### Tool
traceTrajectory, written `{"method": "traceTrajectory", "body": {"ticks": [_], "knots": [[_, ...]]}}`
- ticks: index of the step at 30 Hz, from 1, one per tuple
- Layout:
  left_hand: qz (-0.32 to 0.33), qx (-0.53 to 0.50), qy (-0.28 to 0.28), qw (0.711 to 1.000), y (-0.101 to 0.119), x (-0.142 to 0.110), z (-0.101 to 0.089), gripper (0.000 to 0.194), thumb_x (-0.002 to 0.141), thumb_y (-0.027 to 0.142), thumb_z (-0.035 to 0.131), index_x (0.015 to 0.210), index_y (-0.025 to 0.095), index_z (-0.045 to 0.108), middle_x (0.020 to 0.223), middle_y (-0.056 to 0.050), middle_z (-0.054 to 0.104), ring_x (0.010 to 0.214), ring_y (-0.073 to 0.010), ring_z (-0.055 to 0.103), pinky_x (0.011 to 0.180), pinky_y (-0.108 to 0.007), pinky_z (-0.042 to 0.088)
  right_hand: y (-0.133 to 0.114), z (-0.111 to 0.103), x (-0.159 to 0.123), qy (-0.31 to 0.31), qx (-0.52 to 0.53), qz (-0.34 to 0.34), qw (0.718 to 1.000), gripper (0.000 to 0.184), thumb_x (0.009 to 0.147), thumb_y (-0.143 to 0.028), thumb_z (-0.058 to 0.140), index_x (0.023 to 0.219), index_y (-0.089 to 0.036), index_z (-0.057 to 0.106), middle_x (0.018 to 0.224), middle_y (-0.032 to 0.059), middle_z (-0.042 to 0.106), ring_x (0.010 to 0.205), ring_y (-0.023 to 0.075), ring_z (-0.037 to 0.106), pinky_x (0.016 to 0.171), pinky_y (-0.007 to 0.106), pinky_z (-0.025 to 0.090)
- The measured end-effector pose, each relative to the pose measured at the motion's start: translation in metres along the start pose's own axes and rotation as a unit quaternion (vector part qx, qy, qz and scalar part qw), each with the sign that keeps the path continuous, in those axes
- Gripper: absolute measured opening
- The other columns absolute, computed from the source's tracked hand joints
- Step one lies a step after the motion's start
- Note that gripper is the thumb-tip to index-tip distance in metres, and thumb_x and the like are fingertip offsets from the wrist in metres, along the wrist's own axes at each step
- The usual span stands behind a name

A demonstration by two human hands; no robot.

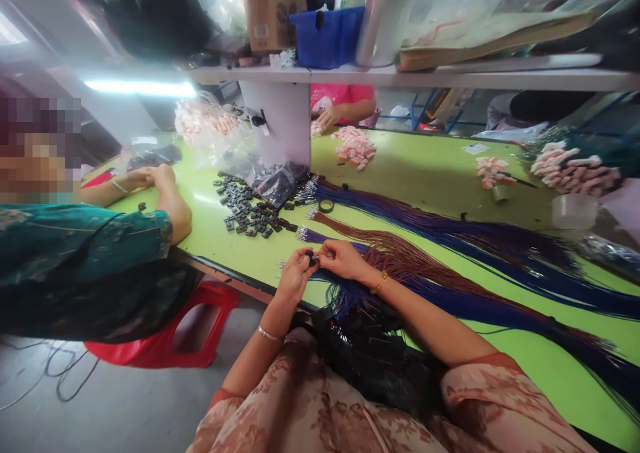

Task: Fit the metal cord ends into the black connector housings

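Observation:
My left hand (295, 276) pinches a small black plastic connector housing (312, 258) near the table's front edge. Close against it, my right hand (343, 258) has thumb and fingers pressed together at the housing's right side; a thin wire end seems to be between them, though it is too small to see clearly. Bundles of brown wires (380, 240) and blue wires (435, 293) with metal-tipped ends lie around and to the right of my hands. Beyond my left hand is a loose pile of black connector housings (247, 210).
A roll of tape (326, 205) lies by the wire ends. At left a co-worker's green sleeve (90, 253) and hands are over the table (210, 243), beside a red stool (200, 326). A shelf with a blue bin (327, 36) crosses above. Pink-white parts (354, 146) lie farther back.

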State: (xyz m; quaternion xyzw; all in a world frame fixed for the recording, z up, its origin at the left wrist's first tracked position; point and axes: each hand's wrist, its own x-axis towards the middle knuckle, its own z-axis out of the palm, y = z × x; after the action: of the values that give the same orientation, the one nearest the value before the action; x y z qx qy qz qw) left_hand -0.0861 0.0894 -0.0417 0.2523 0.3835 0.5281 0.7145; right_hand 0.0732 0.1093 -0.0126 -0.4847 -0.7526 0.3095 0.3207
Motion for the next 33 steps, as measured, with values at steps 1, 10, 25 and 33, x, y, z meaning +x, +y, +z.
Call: {"method": "traceTrajectory", "body": {"ticks": [1,10,25,33], "knots": [[-0.001,0.001,0.0,1.0,0.0006,-0.0002,-0.0001,0.025,0.072,0.018,0.069,0.095,0.014,0.059,0.089,-0.005,0.065,0.083,-0.0136,0.063,0.092,-0.036,0.048,-0.0013,0.0002,-0.0004,0.002,-0.011,-0.004,1.0,0.008,0.07,-0.021,0.057,0.064,-0.015,0.058,0.06,-0.0027,0.056,0.055,0.0082,0.042,0.053,0.02,0.028],[-0.007,0.013,0.005,1.0,0.0026,-0.0009,-0.0006,0.026,0.073,0.018,0.068,0.096,0.014,0.059,0.09,-0.006,0.065,0.081,-0.0126,0.062,0.089,-0.035,0.049,-0.0076,-0.0001,-0.0021,0.001,-0.073,-0.016,0.997,0.005,0.071,-0.02,0.059,0.07,-0.016,0.062,0.067,0.0011,0.063,0.059,0.0109,0.049,0.056,0.022,0.029],[-0.009,0.031,0.045,0.998,-0.0026,-0.002,0.0002,0.03,0.066,0.021,0.076,0.091,0.015,0.06,0.078,-0.001,0.064,0.075,-0.011,0.062,0.082,-0.03,0.05,-0.0064,0.0027,-0.0049,-0.041,-0.163,-0.093,0.981,0.01,0.081,-0.021,0.052,0.077,-0.016,0.059,0.075,0.0047,0.062,0.065,0.0134,0.048,0.06,0.024,0.029],[-0.023,0.059,0.043,0.997,-0.0021,-0.0032,0.0025,0.032,0.065,0.021,0.077,0.09,0.015,0.059,0.079,-0.001,0.064,0.074,-0.0107,0.063,0.084,-0.033,0.051,-0.004,0.0032,-0.0026,-0.052,-0.126,-0.059,0.989,0.009,0.078,-0.019,0.053,0.074,-0.016,0.06,0.072,0.003,0.064,0.062,0.0127,0.05,0.059,0.023,0.031]]}}
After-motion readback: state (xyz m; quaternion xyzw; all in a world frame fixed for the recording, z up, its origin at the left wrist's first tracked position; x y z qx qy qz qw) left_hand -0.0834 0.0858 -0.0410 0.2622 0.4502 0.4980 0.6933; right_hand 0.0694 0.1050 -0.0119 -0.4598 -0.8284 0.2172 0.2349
